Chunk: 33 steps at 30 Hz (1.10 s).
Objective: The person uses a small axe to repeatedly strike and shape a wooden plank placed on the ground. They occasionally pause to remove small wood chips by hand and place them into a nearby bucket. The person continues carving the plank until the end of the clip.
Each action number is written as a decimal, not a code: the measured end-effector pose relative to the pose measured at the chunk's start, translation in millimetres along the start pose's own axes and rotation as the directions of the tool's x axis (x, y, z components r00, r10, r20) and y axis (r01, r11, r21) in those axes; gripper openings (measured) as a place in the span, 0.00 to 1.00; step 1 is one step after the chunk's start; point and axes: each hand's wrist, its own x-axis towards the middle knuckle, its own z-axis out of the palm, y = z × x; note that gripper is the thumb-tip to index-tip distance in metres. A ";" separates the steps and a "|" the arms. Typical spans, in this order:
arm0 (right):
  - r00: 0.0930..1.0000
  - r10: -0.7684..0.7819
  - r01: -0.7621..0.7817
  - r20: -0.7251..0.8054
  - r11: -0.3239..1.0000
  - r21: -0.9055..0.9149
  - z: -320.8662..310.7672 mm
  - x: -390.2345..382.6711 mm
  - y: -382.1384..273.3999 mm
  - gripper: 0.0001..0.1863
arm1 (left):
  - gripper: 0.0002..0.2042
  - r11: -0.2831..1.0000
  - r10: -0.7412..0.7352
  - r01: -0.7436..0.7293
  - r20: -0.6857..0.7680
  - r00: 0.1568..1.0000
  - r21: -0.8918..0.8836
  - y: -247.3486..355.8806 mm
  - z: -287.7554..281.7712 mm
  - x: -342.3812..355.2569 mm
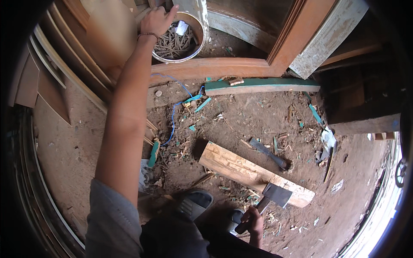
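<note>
My left arm reaches to the far side. There my left hand (155, 20) lies over the left rim of a round bucket (201, 26), thumb stretched out, the other fingertips partly hidden. Inside the bucket are many thin brownish nail-like pieces (174, 45) and a scrap of white paper (181, 28). Near my feet, my right hand (254, 221) is closed round the handle of a hatchet (278, 195). Its broad metal head is over the near right part of a pale, rough-hewn wooden block (234, 165) lying on the dirt.
Beyond the block lies a dark metal tool (269, 152). A green-faced wooden beam (262, 87) lies before an orange-brown wooden frame (215, 65). A blue string (174, 118) and wood chips litter the ground. Boards (64, 56) lean at left; a dark wooden structure (365, 124) stands right.
</note>
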 end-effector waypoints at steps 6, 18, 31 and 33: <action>1.000 0.022 -0.020 -0.020 0.995 0.100 -4.0 5.1 13.0 0.14 | 0.37 0.992 -0.128 0.128 -0.041 0.991 0.008 -25.0 36.8 11.1; 0.995 0.035 -0.033 -0.094 0.999 0.031 9.5 3.7 9.9 0.16 | 0.25 0.969 -0.241 0.234 -0.085 0.967 -0.085 -30.5 26.3 -0.7; 0.994 0.003 -0.002 -0.105 1.000 0.013 13.6 11.3 25.6 0.13 | 0.13 0.999 0.021 -0.022 0.030 0.999 0.049 -5.1 29.4 -17.8; 0.996 -0.025 0.027 -0.090 0.999 0.021 13.5 12.1 27.0 0.14 | 0.14 0.945 0.107 -0.152 0.167 0.980 0.290 1.0 32.1 -32.1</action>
